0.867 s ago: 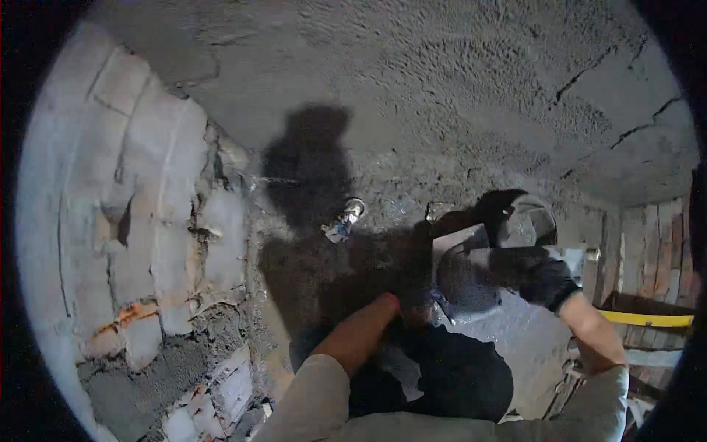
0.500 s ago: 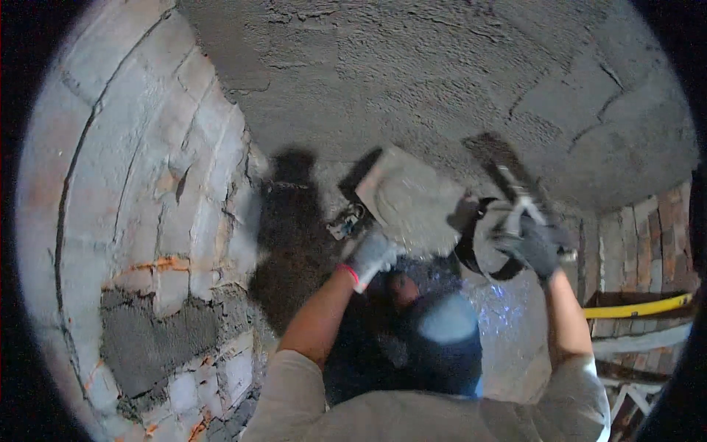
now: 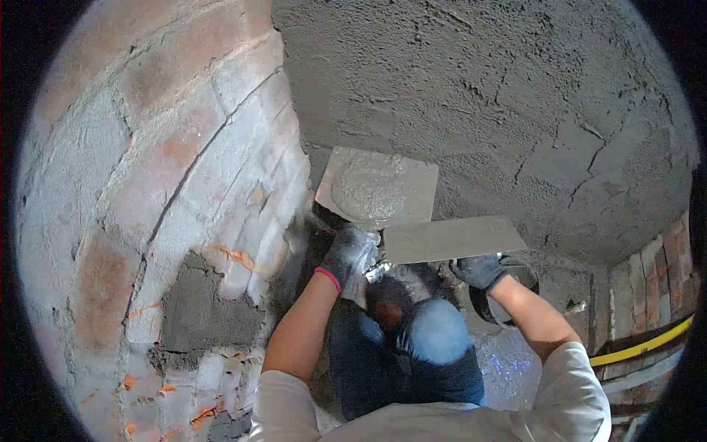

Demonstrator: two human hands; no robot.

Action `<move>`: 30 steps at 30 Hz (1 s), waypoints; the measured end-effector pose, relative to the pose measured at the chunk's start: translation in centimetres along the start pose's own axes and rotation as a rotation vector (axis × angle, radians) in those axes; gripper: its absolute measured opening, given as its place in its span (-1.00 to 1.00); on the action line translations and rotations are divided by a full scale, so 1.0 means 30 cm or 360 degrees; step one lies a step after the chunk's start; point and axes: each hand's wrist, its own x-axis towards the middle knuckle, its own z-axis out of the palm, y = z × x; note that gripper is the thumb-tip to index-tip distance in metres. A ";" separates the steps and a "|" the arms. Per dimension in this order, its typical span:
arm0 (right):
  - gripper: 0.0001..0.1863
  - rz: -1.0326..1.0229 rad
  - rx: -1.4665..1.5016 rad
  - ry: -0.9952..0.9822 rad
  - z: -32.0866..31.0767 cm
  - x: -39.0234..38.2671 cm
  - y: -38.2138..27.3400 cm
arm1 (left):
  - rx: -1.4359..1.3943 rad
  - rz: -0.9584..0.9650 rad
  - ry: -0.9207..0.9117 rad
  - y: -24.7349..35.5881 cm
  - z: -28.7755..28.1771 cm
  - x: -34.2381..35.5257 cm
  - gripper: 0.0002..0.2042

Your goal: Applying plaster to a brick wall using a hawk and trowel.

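A person's left hand in a grey glove with a pink cuff (image 3: 352, 254) sits at the near edge of a flat, four-cornered, pale grey board (image 3: 420, 184), fingers curled in beneath it; the board hides the grip itself. A thick, wet, grey mound of mortar (image 3: 368, 188) lies on the board, left of its middle. The right hand in a dark glove (image 3: 479, 271) is closed at the near edge of a long, rectangular, grey metal trowel (image 3: 453, 239), its handle and most of the fingers hidden behind the blade. The trowel's left end meets the board's near right corner in view; whether they touch cannot be told. Just below, a shiny metal fitting (image 3: 379, 271) shows partly, beside the left hand. Under the right forearm is a round, dark-rimmed container (image 3: 482, 306); the arm covers part of it, and its contents cannot be made out. Beyond the board's far edge, a rough grey plastered surface (image 3: 442, 88) spreads to the top, giving room on that side. On the left, a pale and reddish brick wall (image 3: 169, 147) curves past, well apart from the trowel, bearing a dark mortar patch (image 3: 210, 309). At far right, a yellow bar (image 3: 648, 342) runs into the black rim, its end cut off.
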 end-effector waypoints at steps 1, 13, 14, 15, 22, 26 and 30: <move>-0.62 -0.0026 -0.0009 0.0028 0.032 -0.018 0.024 | 0.0419 0.0159 0.0503 -0.012 0.054 0.020 -0.87; -0.65 0.0280 -0.0042 0.0059 0.315 0.426 0.163 | 0.4034 0.0429 0.0971 0.073 -0.042 -0.070 -0.77; -0.65 0.0250 -0.0027 0.0070 0.313 0.490 0.109 | 0.4041 0.0434 0.1015 0.081 -0.099 -0.082 -0.77; -0.64 0.0356 0.0052 -0.0067 0.306 0.544 0.061 | 0.3534 0.0769 0.1203 0.077 -0.216 -0.081 -0.75; -0.81 -0.0843 -0.0936 -0.0414 0.309 0.801 0.151 | 0.2300 0.0556 0.1258 0.083 -0.719 -0.046 -0.72; -0.84 -0.0065 -0.0297 -0.0514 0.202 0.889 0.270 | 0.1655 0.1142 0.1334 0.100 -0.531 0.011 -0.71; -0.84 0.0795 0.1372 -0.0574 0.009 0.857 0.232 | 0.3497 0.0627 0.1026 0.197 -0.106 0.046 -0.79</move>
